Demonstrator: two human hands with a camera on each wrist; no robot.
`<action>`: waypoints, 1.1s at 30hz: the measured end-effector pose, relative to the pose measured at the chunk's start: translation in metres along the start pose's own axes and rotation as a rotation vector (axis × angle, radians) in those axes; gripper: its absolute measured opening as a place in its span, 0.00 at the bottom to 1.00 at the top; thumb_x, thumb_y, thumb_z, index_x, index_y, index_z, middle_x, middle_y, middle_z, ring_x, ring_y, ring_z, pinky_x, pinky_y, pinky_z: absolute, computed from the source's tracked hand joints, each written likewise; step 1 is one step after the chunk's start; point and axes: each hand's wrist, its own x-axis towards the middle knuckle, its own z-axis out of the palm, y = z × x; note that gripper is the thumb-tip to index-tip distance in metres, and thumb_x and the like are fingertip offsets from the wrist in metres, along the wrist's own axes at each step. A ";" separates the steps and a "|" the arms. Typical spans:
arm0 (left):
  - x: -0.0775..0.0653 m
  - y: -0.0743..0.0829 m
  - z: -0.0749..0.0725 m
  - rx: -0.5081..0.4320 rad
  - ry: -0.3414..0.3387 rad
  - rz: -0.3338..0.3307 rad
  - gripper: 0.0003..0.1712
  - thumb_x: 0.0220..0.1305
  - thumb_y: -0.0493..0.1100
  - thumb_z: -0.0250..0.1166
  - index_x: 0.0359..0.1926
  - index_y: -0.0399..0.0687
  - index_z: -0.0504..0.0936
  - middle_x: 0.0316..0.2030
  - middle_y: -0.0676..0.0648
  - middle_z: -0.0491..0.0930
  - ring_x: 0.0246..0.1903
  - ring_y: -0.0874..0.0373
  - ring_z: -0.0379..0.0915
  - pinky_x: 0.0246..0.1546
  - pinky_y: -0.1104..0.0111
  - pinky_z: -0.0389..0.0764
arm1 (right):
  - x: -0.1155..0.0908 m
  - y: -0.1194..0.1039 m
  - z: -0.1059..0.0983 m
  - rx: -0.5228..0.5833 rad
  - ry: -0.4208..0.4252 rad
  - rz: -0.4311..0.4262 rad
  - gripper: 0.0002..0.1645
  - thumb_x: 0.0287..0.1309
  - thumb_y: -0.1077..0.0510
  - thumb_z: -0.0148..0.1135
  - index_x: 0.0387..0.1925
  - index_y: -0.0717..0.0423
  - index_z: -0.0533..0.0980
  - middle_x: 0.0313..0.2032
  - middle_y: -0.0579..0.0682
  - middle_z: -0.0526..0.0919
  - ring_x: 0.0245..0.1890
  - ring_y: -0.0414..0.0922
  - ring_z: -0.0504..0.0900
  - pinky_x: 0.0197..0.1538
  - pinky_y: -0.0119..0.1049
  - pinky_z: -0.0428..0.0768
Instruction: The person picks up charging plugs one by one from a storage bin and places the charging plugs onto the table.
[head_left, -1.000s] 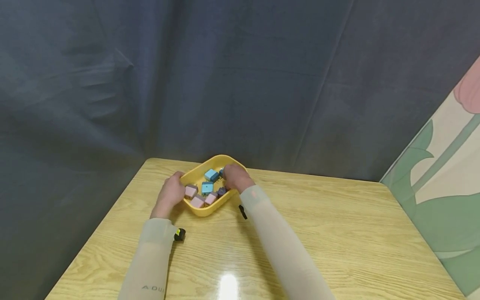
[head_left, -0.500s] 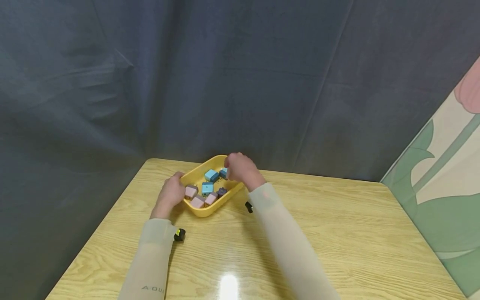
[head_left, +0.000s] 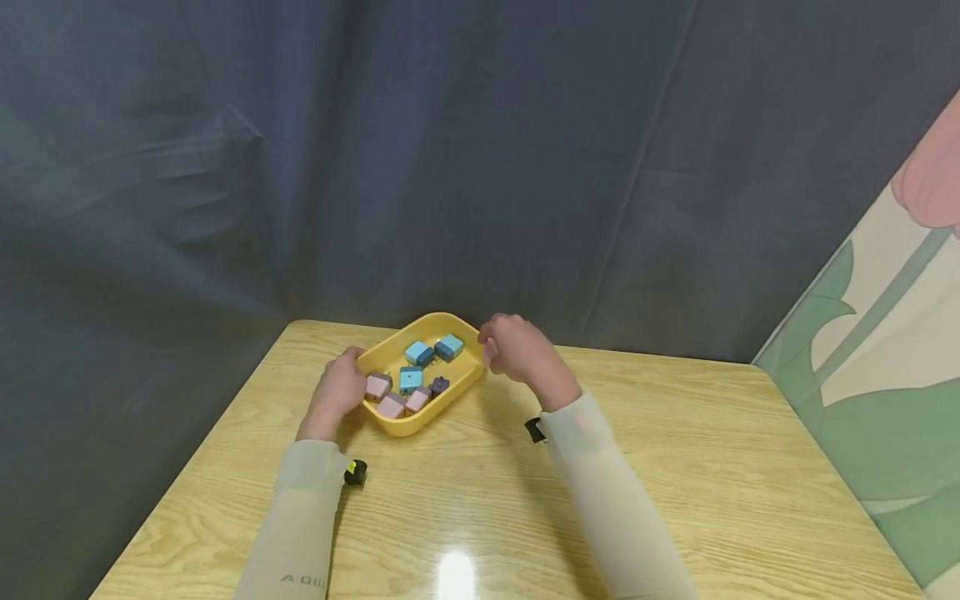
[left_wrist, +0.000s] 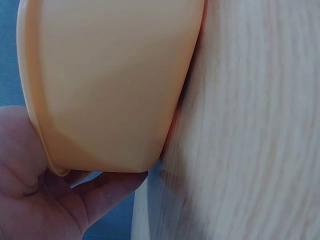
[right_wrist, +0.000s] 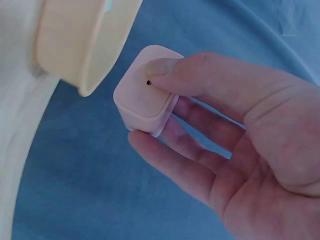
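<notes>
My left hand [head_left: 339,385] grips the left end of a yellow plastic bin [head_left: 405,427]. In the left wrist view its thumb lies by the rim and its fingers reach round the end wall. Just beyond the bin's right end, my right hand [head_left: 517,348] pinches a pink plug adapter [right_wrist: 145,92], rounded and cube-like, with a small dark hole in its face. The thumb presses that face while fingers support the other side. Inside the bin lie several similar plug-like blocks: blue ones [head_left: 410,379], pink ones [head_left: 391,406] and a small dark purple piece [head_left: 440,386].
The bin stands near the back edge of a wooden table [head_left: 675,467]. A dark blue curtain [head_left: 480,167] hangs right behind it. On the right is a wall panel with a flower pattern [head_left: 892,433]. Small black wrist cameras [head_left: 356,472] sit at both cuffs.
My right hand has come up out of the bin and moved right past its rim, carrying the pink plug adapter. A blue block it covered now shows. My left hand keeps its grip.
</notes>
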 end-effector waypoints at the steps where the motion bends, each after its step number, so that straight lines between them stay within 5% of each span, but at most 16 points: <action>1: 0.000 0.000 0.000 -0.004 0.000 -0.004 0.31 0.75 0.31 0.44 0.77 0.34 0.67 0.68 0.27 0.78 0.58 0.38 0.80 0.64 0.44 0.80 | -0.003 0.003 0.001 0.006 -0.002 0.002 0.21 0.60 0.73 0.69 0.54 0.62 0.87 0.57 0.58 0.89 0.60 0.57 0.87 0.63 0.51 0.86; 7: -0.002 -0.001 0.000 -0.004 0.000 -0.007 0.31 0.76 0.31 0.43 0.77 0.33 0.67 0.68 0.26 0.78 0.60 0.36 0.80 0.66 0.42 0.80 | -0.015 0.018 0.017 0.047 -0.019 -0.005 0.15 0.59 0.74 0.66 0.46 0.62 0.88 0.48 0.56 0.90 0.49 0.53 0.86 0.55 0.47 0.85; 12: -0.004 -0.001 0.000 -0.007 -0.004 -0.008 0.31 0.76 0.32 0.44 0.77 0.33 0.67 0.68 0.26 0.78 0.57 0.37 0.80 0.63 0.43 0.80 | -0.017 0.028 0.033 0.049 -0.025 -0.048 0.11 0.60 0.74 0.60 0.34 0.61 0.86 0.33 0.53 0.83 0.34 0.47 0.73 0.42 0.40 0.73; 22: -0.004 0.000 0.002 -0.007 -0.012 -0.016 0.30 0.77 0.32 0.44 0.77 0.33 0.67 0.68 0.27 0.78 0.57 0.38 0.80 0.63 0.44 0.80 | -0.023 0.037 0.057 0.095 -0.058 0.010 0.11 0.59 0.74 0.63 0.37 0.62 0.87 0.40 0.54 0.89 0.38 0.48 0.79 0.49 0.43 0.80; 33: 0.001 0.000 0.002 0.017 -0.012 -0.008 0.30 0.77 0.32 0.44 0.77 0.33 0.67 0.68 0.26 0.78 0.58 0.38 0.81 0.64 0.42 0.80 | -0.020 0.043 0.070 0.126 -0.048 0.023 0.10 0.56 0.74 0.65 0.29 0.58 0.84 0.34 0.51 0.84 0.35 0.46 0.74 0.45 0.40 0.74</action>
